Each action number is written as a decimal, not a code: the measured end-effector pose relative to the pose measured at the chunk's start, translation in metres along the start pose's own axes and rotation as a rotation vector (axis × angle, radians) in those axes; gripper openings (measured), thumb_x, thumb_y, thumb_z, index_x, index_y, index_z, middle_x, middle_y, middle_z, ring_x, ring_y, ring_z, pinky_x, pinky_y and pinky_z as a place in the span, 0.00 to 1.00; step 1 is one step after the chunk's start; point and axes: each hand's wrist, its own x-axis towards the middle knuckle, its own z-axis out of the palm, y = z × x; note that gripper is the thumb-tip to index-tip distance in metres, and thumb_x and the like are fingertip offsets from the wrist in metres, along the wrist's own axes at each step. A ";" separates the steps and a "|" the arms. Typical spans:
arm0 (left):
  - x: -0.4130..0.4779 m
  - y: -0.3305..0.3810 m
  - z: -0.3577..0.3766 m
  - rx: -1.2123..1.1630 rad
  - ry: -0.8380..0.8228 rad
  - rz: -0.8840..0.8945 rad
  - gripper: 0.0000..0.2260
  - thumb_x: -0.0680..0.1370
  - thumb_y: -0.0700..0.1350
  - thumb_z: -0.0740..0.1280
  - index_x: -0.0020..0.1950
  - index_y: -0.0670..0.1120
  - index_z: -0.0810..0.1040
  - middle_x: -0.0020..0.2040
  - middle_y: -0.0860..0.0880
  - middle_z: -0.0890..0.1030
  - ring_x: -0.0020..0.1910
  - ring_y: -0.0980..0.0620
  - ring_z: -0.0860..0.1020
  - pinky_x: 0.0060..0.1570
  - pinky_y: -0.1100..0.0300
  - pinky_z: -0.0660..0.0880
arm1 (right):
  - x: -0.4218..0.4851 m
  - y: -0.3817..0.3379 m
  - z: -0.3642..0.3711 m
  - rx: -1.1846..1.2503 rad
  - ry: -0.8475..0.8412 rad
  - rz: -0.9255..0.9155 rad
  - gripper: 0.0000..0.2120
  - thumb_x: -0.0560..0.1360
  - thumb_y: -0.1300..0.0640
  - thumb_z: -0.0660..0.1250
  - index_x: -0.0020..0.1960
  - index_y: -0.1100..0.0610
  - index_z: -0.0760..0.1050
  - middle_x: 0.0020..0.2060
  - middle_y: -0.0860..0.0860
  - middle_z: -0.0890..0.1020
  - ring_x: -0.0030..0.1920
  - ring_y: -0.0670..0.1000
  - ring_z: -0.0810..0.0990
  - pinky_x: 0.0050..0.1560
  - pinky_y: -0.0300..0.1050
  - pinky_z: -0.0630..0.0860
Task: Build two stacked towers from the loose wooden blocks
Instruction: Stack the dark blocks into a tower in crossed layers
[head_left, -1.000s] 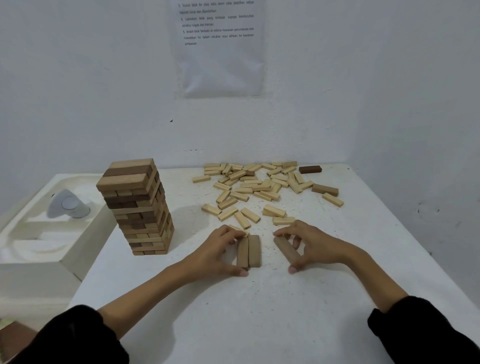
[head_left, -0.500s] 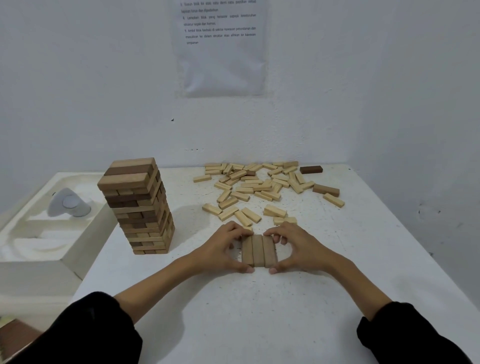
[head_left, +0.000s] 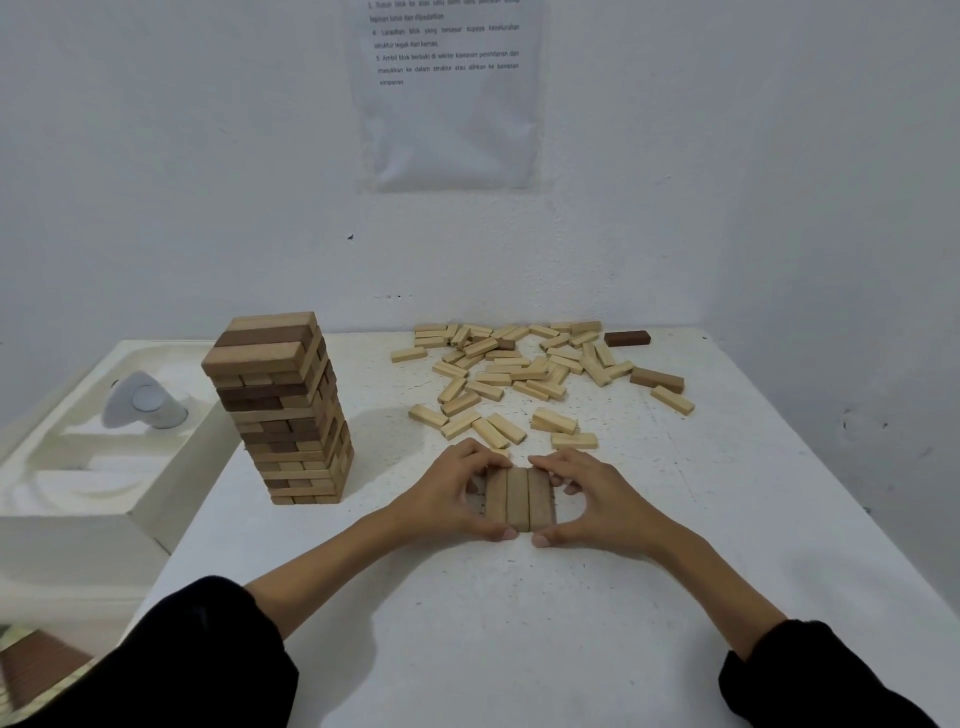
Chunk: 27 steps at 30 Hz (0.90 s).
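Observation:
Three wooden blocks (head_left: 518, 500) lie side by side as one flat row on the white table (head_left: 519, 623), near the middle. My left hand (head_left: 451, 493) curls round the row's left side, thumb at the near end and fingers at the far end. My right hand (head_left: 597, 499) mirrors it on the right side. A finished tower (head_left: 283, 410) of light and dark blocks stands to the left. Several loose blocks (head_left: 524, 374) lie scattered behind my hands.
A white moulded tray (head_left: 78, 457) with a small white object (head_left: 143, 402) sits left of the table. One dark block (head_left: 627, 338) lies at the back right. A paper sheet (head_left: 447, 93) hangs on the wall.
My right hand slid its block leftward against the two blocks under my left hand. Both hands now press the three together into one row.

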 end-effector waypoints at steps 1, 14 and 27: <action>0.000 0.000 0.000 0.003 -0.001 0.000 0.33 0.65 0.56 0.78 0.67 0.53 0.70 0.58 0.55 0.69 0.55 0.61 0.67 0.50 0.73 0.66 | 0.000 0.000 0.002 -0.008 0.013 -0.003 0.38 0.63 0.46 0.77 0.69 0.48 0.67 0.59 0.43 0.71 0.56 0.40 0.70 0.54 0.31 0.69; -0.002 0.012 -0.021 -0.004 -0.009 0.011 0.35 0.60 0.57 0.80 0.65 0.51 0.75 0.57 0.53 0.72 0.53 0.62 0.71 0.51 0.73 0.69 | 0.005 -0.016 -0.002 -0.111 0.082 -0.051 0.39 0.55 0.32 0.70 0.63 0.45 0.73 0.54 0.41 0.73 0.52 0.38 0.69 0.55 0.43 0.69; -0.007 0.069 -0.120 0.093 0.095 0.072 0.34 0.59 0.58 0.75 0.63 0.47 0.77 0.50 0.57 0.73 0.50 0.63 0.73 0.57 0.66 0.71 | 0.028 -0.095 -0.068 -0.242 0.217 -0.211 0.39 0.55 0.28 0.65 0.61 0.45 0.75 0.52 0.43 0.76 0.53 0.44 0.70 0.54 0.45 0.67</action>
